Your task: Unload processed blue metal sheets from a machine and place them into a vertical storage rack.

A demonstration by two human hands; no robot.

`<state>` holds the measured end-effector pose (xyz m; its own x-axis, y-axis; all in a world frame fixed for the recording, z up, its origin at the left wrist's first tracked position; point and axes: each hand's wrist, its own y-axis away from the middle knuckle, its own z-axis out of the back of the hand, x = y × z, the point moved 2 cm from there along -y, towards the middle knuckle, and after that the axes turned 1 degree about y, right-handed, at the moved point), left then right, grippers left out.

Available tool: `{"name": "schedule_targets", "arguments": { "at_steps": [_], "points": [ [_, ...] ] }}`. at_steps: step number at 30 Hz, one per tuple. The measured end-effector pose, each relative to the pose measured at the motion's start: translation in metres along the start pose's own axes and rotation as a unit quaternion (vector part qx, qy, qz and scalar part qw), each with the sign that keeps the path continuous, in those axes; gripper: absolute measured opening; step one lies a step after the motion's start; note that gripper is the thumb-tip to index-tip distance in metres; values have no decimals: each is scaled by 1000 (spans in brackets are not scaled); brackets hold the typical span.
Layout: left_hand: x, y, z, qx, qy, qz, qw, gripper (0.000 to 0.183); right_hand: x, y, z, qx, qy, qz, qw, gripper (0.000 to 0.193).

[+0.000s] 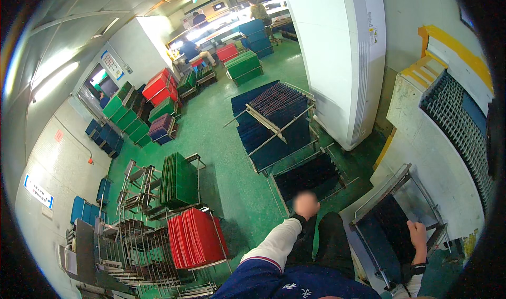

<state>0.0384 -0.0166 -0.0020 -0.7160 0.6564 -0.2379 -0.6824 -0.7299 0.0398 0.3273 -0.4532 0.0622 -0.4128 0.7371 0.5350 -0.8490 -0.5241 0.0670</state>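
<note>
My right hand [417, 237] is at the right edge of a stack of thin dark boards [383, 229] in a metal rack [360, 214]. Its fingers curl closed there, and I cannot make out what lies inside them. My left hand [307, 204] is out in front of my legs, close to another low rack of dark boards [305, 179]. A blur covers most of that hand, so its fingers do not show. Dark bands circle both wrists.
A larger rack of dark blue boards [274, 128] stands ahead. Left are racks of green boards [179, 180] and red boards [194, 238], beside bare metal racks [134, 246]. A white cabinet [337, 62] and a machine with a slatted conveyor [456, 122] stand right. People sit at lit benches far off.
</note>
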Motion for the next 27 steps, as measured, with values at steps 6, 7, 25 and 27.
{"name": "schedule_targets", "arguments": {
  "at_steps": [6, 7, 25, 27],
  "points": [
    [-1, 0, 1, -1, -2, 3, 1000, 35, 14, 3, 6, 5, 0, 5, 1000, 57],
    [0, 0, 1, 0, -3, 5, 1000, 35, 19, 3, 9, 9, -2, 10, 1000, 57],
    [-3, -1, 7, 27, 10, -4, 1000, 37, -3, 1, 0, -14, 7, 13, 1000, 58],
    [-1, 0, 6, 27, 8, 1, 1000, 37, 6, 0, 2, -4, 0, 8, 1000, 59]
  ]
}}
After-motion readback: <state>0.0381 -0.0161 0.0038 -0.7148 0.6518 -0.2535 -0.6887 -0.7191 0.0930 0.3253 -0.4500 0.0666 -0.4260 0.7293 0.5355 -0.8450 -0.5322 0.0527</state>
